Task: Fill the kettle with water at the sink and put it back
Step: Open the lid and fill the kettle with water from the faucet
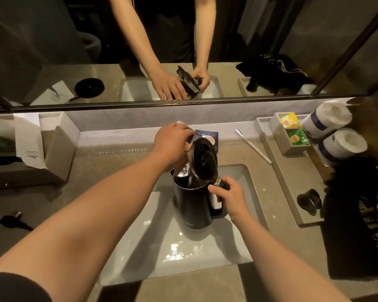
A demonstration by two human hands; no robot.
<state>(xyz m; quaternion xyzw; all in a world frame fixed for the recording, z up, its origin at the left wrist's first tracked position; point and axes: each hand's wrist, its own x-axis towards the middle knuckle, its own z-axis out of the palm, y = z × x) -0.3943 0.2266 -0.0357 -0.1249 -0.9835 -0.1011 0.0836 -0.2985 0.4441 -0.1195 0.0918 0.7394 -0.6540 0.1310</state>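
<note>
Grey stone counter [109, 171], white sink [140, 247], mirror [52, 51]

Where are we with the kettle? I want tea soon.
Done: the kettle is over the sink, lid open. In hand: the right hand holds its handle; the left hand is on the tap. Whether water runs, I cannot tell. Left: filling, closing, putting it back.

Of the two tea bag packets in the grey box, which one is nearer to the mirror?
The yellow packet; the green packet sits in front of it, closer to the person.
</note>
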